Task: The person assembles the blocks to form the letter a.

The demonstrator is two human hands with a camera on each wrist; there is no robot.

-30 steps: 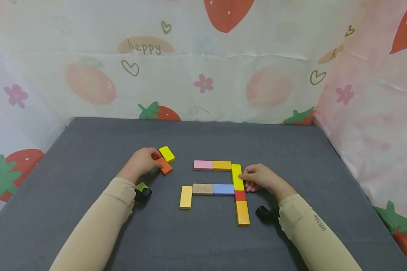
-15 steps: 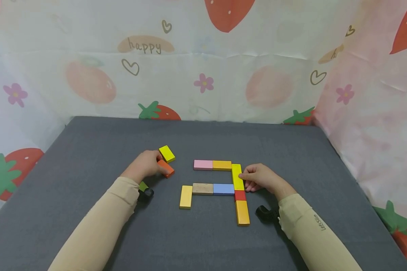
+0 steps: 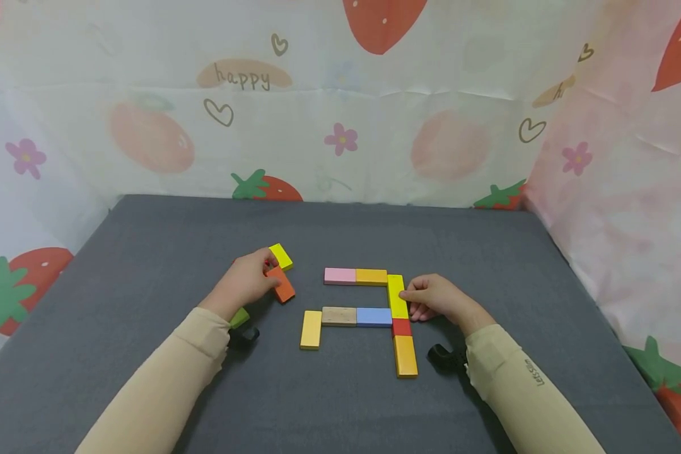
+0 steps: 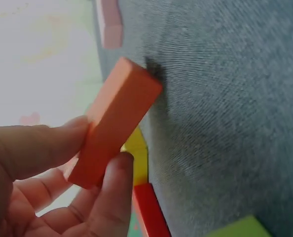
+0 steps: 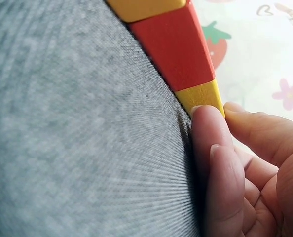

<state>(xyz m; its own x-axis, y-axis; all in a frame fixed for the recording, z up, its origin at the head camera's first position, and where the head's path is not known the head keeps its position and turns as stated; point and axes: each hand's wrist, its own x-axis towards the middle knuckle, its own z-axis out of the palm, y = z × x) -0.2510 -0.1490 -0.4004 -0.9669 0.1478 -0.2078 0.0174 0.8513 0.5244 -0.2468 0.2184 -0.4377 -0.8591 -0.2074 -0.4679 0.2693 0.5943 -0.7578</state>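
Observation:
My left hand (image 3: 242, 282) pinches an orange block (image 4: 118, 118) between thumb and fingers, tilted and lifted off the cloth in the left wrist view. Close behind it lie a yellow block (image 3: 281, 256) and a red block (image 4: 151, 210); a green block (image 3: 239, 318) lies near the left wrist. My right hand (image 3: 438, 297) holds the long yellow block (image 3: 397, 296) at its right edge, the thumb on top and curled fingers against the side. Below that block, a short red block (image 3: 401, 327) and an orange-yellow block (image 3: 405, 357) continue the column.
Two rows run left from the column: a pink block (image 3: 340, 277) with an orange-yellow block (image 3: 371, 277), and a wood-coloured block (image 3: 339, 316) with a blue block (image 3: 374, 317). A pale yellow block (image 3: 311, 330) stands at the lower row's left end. Grey cloth (image 3: 340, 410) covers the table.
The orange block has shifted slightly right and toward me in my left hand and turned steeper, uncovering a bit of red behind the fingers. My right hand has stayed still.

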